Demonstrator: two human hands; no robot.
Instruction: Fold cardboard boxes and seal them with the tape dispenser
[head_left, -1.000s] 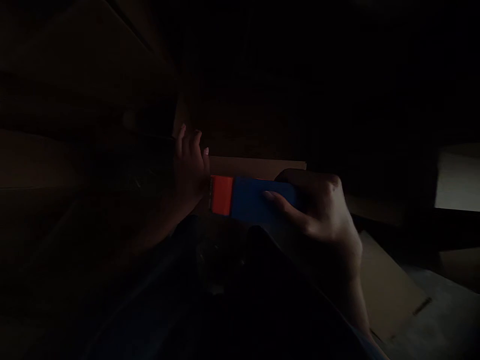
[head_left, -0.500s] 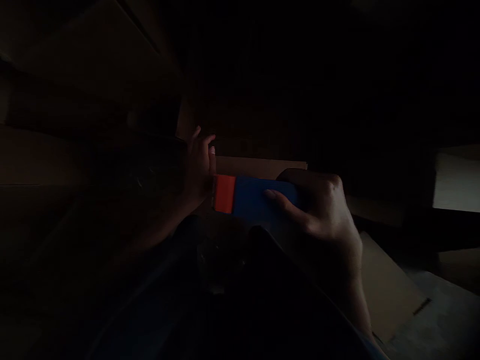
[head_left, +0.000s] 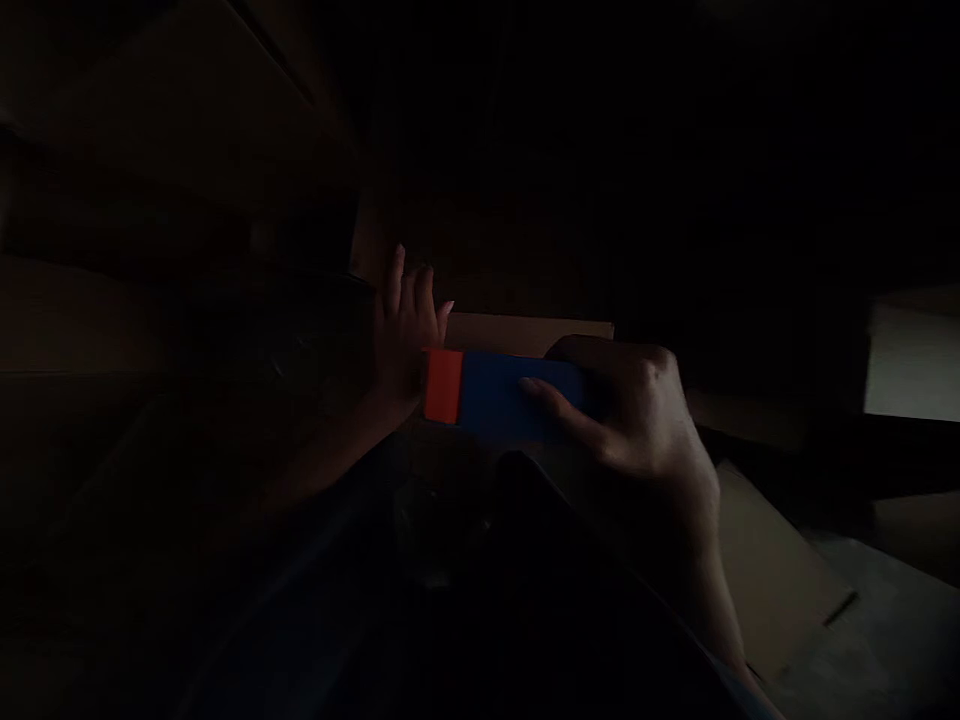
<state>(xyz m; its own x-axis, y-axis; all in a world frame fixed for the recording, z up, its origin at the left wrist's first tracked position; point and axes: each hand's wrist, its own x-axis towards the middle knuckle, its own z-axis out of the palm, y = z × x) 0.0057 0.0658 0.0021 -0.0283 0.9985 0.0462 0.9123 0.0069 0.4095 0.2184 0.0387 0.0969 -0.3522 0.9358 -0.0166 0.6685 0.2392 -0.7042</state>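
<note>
My right hand (head_left: 645, 410) is closed around a blue tool with an orange-red end (head_left: 502, 395), its thumb lying along the near face. The tool is held level, with the orange-red end pointing left; the dark hides its exact kind. Just beyond that end is my left hand (head_left: 409, 325), its fingers stretched out and spread, seemingly flat against dark cardboard. Part of the left palm and wrist lies behind the tool's end. Behind the tool shows the pale edge of a cardboard piece (head_left: 540, 330).
The scene is very dark. Cardboard boxes (head_left: 82, 310) stand at the left. A cardboard flap (head_left: 780, 570) lies at the lower right above a grey floor (head_left: 892, 630). A lighter cardboard panel (head_left: 911, 360) is at the far right. My dark-clothed knees fill the lower middle.
My left hand has turned, so more of its back and straightened fingers show. The tool and my right hand have shifted slightly left.
</note>
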